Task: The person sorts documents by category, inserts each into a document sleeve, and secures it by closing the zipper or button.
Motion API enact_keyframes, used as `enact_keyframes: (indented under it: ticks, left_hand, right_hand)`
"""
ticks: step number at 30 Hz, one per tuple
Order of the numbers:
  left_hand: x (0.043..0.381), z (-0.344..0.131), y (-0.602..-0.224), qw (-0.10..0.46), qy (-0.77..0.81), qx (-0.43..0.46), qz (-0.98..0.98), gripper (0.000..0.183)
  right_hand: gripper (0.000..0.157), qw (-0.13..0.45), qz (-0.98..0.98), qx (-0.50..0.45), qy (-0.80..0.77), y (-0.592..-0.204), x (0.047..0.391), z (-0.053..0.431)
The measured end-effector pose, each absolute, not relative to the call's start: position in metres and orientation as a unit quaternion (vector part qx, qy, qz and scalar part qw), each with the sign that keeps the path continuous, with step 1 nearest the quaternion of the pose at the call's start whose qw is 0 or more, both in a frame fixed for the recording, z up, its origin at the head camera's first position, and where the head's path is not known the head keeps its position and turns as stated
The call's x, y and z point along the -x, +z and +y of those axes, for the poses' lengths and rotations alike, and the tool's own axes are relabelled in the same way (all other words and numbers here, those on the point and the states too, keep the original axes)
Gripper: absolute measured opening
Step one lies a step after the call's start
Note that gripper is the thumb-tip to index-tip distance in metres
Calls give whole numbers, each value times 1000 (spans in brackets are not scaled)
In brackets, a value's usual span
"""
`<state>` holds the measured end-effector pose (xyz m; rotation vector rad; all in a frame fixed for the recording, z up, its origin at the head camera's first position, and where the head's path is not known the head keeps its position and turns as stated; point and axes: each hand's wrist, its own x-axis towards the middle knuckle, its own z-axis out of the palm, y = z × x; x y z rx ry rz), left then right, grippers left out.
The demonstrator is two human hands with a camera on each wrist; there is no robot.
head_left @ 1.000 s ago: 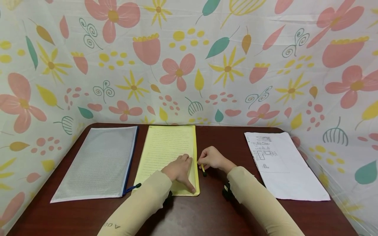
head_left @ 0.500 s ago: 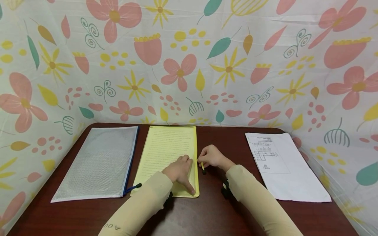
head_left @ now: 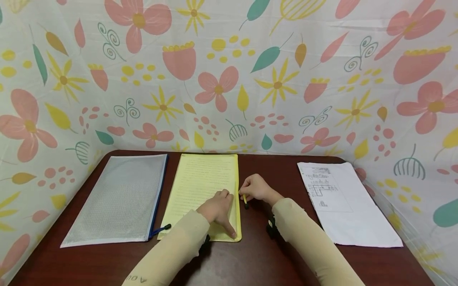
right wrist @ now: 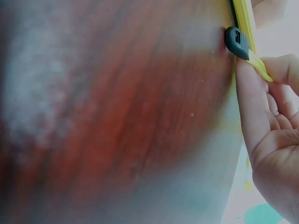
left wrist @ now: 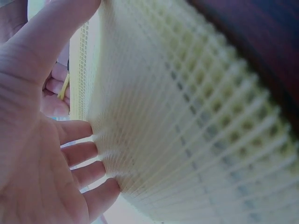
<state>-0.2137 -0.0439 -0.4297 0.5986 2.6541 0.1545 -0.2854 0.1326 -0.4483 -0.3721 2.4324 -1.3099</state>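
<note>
A yellow mesh zipper pouch with a printed sheet inside lies flat in the middle of the table. My left hand presses on its lower right part, fingers spread and fingertips on the mesh in the left wrist view. At the pouch's right zipper edge, my right hand pinches the yellow zipper pull between thumb and fingers. The black end of that pull sticks out of the grip. The zipper slider is hidden behind the fingers.
To the left lies a grey mesh zipper pouch with a blue edge and a blue pull. White paper sheets with a printed drawing lie at the right. A flower-patterned curtain surrounds the dark red table.
My right hand has slid slightly away from me along the pouch's right edge, still pinching the zipper pull. The left hand stays in place on the pouch.
</note>
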Motion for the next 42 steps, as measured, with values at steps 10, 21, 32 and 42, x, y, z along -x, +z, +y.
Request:
enact_keyframes:
  ticks: [10, 21, 32, 42]
  left_hand:
    - [213, -42, -433, 197, 51, -224, 953, 127]
    - [216, -45, -434, 195, 46, -218, 955, 129]
    - [214, -45, -433, 189, 48, -220, 956, 128]
    - [214, -45, -431, 187, 48, -219, 956, 130]
  right_hand:
    - [12, 173, 863, 110, -461, -452, 295, 133]
    - [12, 171, 868, 102, -455, -449, 310, 128]
    - [12, 158, 877, 97, -444, -447, 321, 127]
    - [12, 148, 880, 92, -441, -445, 327, 126]
